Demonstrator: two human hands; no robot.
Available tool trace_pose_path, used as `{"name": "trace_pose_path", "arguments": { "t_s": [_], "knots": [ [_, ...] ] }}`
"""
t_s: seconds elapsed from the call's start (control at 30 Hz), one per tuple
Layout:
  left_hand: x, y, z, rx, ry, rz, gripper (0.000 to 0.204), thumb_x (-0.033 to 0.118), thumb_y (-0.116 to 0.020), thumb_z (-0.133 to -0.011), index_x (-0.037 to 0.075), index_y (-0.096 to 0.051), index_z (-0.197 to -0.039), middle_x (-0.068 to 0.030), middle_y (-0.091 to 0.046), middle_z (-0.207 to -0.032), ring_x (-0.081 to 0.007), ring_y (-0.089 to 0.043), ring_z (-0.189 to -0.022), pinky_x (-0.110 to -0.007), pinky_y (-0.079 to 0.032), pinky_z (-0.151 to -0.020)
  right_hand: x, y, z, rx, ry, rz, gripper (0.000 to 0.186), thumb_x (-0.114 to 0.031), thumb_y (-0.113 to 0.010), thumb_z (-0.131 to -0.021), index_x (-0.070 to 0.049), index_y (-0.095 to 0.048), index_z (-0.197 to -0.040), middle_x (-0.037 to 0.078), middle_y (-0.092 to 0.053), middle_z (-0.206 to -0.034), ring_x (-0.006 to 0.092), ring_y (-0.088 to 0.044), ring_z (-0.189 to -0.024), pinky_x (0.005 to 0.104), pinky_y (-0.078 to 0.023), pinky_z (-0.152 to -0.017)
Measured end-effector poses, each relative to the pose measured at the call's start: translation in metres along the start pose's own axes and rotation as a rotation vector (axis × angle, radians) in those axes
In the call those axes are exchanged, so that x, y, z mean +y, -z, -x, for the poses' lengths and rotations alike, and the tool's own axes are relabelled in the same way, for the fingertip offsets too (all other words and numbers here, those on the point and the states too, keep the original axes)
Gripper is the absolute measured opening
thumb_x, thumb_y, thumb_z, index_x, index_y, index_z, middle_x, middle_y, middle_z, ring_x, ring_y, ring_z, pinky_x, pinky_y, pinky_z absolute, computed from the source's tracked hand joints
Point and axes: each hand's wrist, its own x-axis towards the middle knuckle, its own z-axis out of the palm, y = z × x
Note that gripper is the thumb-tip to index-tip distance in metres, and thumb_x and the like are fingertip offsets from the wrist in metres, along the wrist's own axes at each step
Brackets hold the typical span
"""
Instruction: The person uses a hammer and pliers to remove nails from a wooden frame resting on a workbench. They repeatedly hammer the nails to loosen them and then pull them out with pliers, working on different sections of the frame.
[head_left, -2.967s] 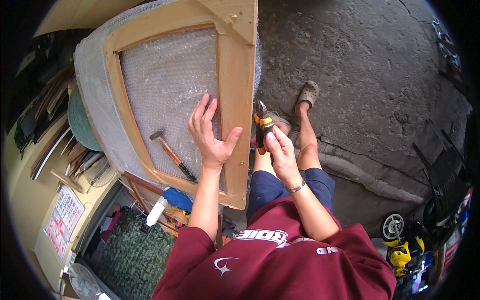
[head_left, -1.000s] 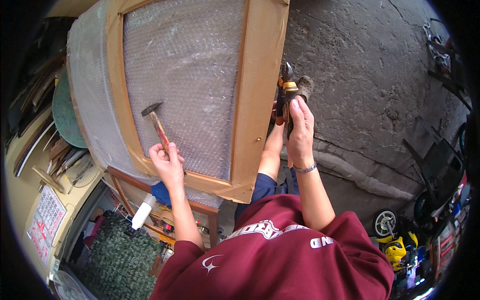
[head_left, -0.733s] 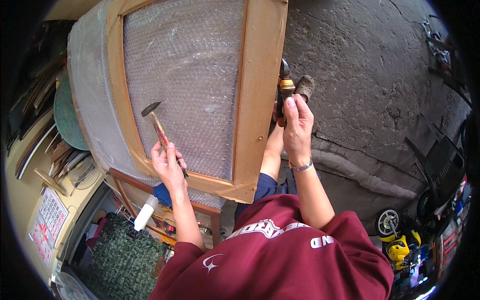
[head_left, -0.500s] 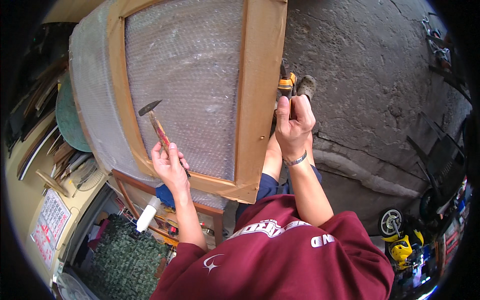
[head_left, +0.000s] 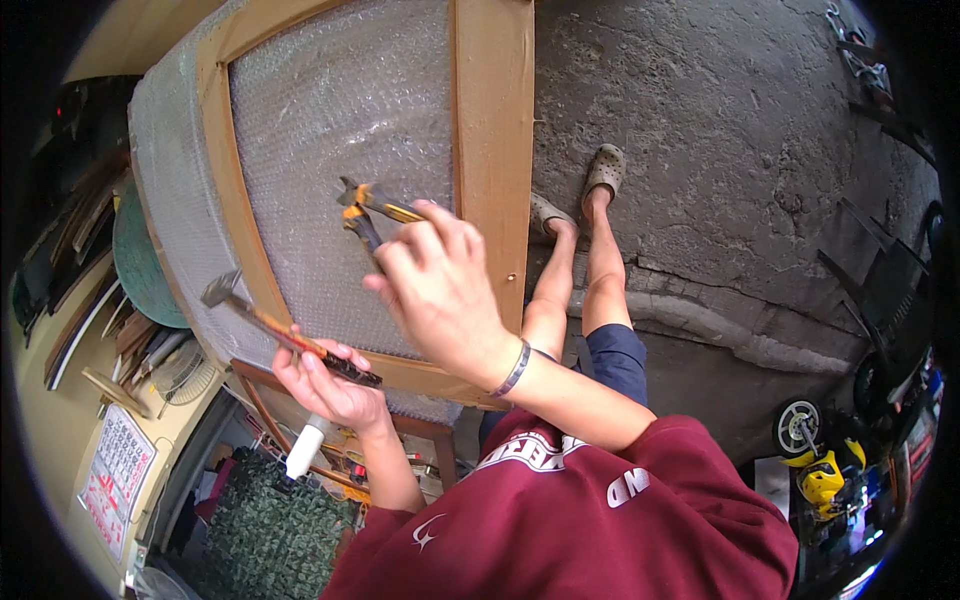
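Observation:
My left hand [head_left: 335, 385] is closed around the lower handle of a hammer [head_left: 270, 325], whose dark metal head points up and to the left. Black and orange-yellow pliers [head_left: 362, 212] are in my right hand [head_left: 440, 290], jaws toward the far left and handles spread apart. That hand has crossed over to the left and hovers above a bubble-wrapped panel [head_left: 340, 110]. A wooden frame [head_left: 490, 120] borders the panel, with a small nail or screw head in its right rail. Neither tool appears to touch the wood.
A white bottle [head_left: 306, 446] stands below the left hand near a brown wooden frame. Wood strips and a round green object [head_left: 143, 260] lie along the left wall. Rough concrete floor [head_left: 720, 150] spreads to the right, with a yellow machine [head_left: 820, 485] at lower right.
My right hand has swung left with the pliers, from beside the frame's right edge to over the bubble wrap. My left hand has lowered slightly, and the hammer has tilted further left.

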Motion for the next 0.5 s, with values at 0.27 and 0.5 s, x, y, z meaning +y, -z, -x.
{"name": "trace_pose_path", "arguments": {
  "t_s": [0.27,0.5],
  "knots": [
    [0.027,-0.087,0.054,-0.268,-0.109,-0.204,0.033,0.021,-0.051,-0.103,-0.001,-0.06,-0.127,-0.0133,-0.064,-0.108,-0.022,-0.06,-0.098,-0.032,-0.047,-0.087,-0.003,0.071,0.036,-0.181,-0.141,-0.824,0.036,-0.02,-0.059,-0.101,0.001,-0.054,-0.13,0.015,-0.06,-0.106,0.0302,-0.064,-0.095,0.0386,-0.052,-0.083],
    [0.003,-0.162,-0.009,-0.449,-0.446,-0.361,0.028,0.003,-0.054,-0.096,0.003,-0.07,-0.119,-0.0152,-0.066,-0.118,-0.0313,-0.059,-0.112,-0.043,-0.044,-0.101,0.078,0.099,0.047,0.531,-0.907,-1.195,0.035,-0.039,-0.037,-0.113,-0.007,-0.05,-0.107,-0.001,-0.043,-0.061,0.0101,-0.039,-0.04,0.0264,-0.035,-0.037]
  ]
}}
